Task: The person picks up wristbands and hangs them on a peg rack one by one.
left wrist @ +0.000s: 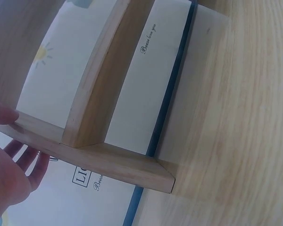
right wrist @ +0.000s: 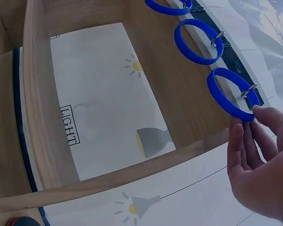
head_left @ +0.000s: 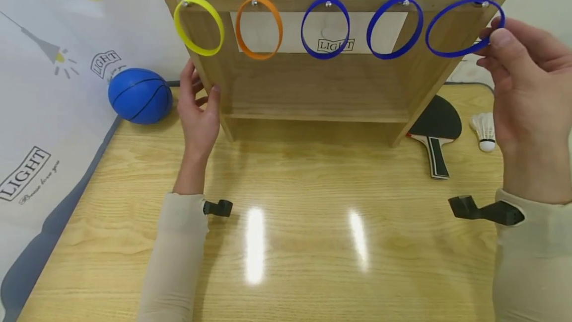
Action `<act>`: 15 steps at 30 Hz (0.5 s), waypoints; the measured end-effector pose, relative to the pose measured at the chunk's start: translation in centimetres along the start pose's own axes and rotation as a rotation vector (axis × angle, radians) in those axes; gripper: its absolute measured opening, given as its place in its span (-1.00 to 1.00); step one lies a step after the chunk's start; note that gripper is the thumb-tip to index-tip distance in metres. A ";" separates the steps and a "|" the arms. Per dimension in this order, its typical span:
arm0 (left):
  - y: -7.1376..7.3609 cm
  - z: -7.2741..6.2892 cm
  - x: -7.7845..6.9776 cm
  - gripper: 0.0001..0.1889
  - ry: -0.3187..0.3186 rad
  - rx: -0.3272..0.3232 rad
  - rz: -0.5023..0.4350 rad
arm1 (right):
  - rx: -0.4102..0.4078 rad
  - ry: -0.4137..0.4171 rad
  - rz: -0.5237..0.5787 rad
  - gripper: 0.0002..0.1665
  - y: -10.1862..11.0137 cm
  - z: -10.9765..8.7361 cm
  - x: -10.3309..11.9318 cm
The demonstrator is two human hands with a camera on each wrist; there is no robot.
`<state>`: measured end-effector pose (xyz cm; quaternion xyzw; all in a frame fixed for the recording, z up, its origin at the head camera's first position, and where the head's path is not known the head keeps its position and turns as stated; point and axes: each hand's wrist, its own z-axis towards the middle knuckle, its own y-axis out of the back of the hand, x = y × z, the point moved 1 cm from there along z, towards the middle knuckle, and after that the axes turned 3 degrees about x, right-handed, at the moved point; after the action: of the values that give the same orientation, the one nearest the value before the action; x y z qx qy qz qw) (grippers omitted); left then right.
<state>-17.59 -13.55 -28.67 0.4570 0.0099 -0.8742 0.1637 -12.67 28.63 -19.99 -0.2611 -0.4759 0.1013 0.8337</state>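
My right hand (head_left: 532, 68) pinches the rightmost blue wristband (head_left: 431, 46) between thumb and fingers; the band still loops over its metal hook (right wrist: 249, 89). Two more blue wristbands (head_left: 326, 57) (head_left: 369, 39), an orange wristband (head_left: 238, 29) and a yellow wristband (head_left: 178, 26) hang in a row from hooks along the front of a wooden rack (head_left: 321, 88). On the far left, my left hand (head_left: 200, 118) holds the rack's side panel (left wrist: 108, 162), thumb on one face and fingers behind the other.
A blue ball (head_left: 140, 96) sits left of the rack. Right of it lie a black table tennis paddle (head_left: 435, 118) and a white shuttlecock (head_left: 484, 130). Printed sheeting (head_left: 40, 103) stands behind the wooden table (head_left: 304, 242).
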 end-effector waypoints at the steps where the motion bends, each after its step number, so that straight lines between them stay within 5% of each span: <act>1: 0.0 0.0 0.0 -0.46 0.001 0.000 0.002 | 0.002 0.005 -0.008 -0.62 0.1 -0.1 -0.1; 10: 0.0 0.1 0.0 -0.46 0.005 -0.004 -0.004 | -0.099 -0.009 -0.152 -0.53 1.5 -1.7 -0.8; 15: 0.0 0.1 -0.6 -0.47 0.012 -0.005 0.026 | -0.049 -0.082 -0.247 -0.54 2.5 -3.6 -1.8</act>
<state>-17.35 -13.39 -28.16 0.4621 0.0070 -0.8691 0.1763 -10.38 28.77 -24.09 -0.2162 -0.5406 -0.0031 0.8130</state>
